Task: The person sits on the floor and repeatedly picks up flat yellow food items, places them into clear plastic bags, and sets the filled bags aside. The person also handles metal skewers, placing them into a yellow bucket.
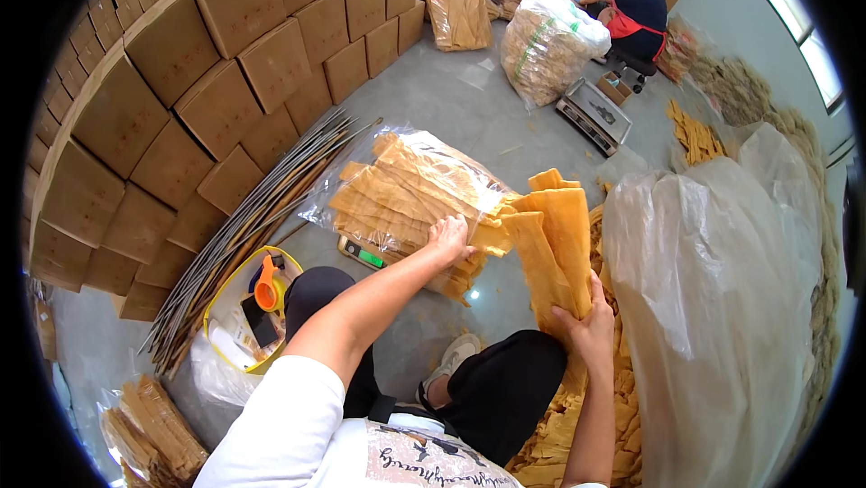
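A clear plastic bag (316, 204) lies in front of me, filled with flat yellow dried sheets (397, 177) that look like dried bean curd strips. It rests on a small scale with a green display (368, 256). My left hand (448, 240) is closed at the bag's near right edge, where sheets stick out; its fingertips are partly hidden. To the right, my right hand (588, 330) grips a bundle of long yellow sheets (552, 262), held upright with its top beside the bag's open end. Below it, more loose sheets (564, 429) are heaped.
Stacked cartons (216, 109) line the left, with long thin rods (244, 253) beside them. A yellow-rimmed bucket (225, 354) holds an orange scoop (267, 285). Large plastic sheeting (713, 280) covers the right. Farther off are a platform scale (595, 115), a stuffed sack (550, 46) and a seated person (639, 5).
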A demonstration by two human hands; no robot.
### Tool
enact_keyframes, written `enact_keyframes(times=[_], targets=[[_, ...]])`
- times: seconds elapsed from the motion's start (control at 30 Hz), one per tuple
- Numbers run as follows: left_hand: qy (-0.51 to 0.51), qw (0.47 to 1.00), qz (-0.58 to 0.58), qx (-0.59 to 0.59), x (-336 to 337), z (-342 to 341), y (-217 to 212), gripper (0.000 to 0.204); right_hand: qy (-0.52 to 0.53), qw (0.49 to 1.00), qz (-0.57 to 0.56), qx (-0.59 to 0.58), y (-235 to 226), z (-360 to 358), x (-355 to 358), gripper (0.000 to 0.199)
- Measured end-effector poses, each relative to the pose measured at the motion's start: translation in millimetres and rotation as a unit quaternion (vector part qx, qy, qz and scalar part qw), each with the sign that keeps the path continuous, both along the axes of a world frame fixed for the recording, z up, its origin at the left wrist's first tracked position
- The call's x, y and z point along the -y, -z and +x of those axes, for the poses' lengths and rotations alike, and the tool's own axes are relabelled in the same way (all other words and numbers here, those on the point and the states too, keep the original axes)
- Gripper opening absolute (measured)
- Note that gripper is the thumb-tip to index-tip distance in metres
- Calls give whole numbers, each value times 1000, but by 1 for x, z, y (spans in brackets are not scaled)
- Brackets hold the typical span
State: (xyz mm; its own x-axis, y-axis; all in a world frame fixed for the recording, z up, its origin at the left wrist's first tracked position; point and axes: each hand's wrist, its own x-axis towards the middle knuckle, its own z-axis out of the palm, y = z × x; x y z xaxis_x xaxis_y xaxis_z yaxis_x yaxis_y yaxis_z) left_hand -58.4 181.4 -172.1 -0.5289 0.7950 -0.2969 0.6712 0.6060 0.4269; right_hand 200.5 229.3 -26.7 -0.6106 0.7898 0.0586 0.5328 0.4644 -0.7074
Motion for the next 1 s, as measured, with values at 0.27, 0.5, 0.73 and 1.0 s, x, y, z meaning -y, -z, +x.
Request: enact_keyframes(times=[0.27,0.5,0.73,1.0], targets=[[-48,997,66,-2,-19,-20,60,21,-103,979,-177,-9,22,-51,-52,75],[-392,653,221,609,-10,-77,88,17,-208,890,-400,64,48,-108,-82,65],[-298,499,274,766,9,-89,81,29,-182,901,-268,288,104,-118,-103,52],[-265,821,352,362,-5,-84,80,28,-153,890,-182,390,99,-136,-101,51]])
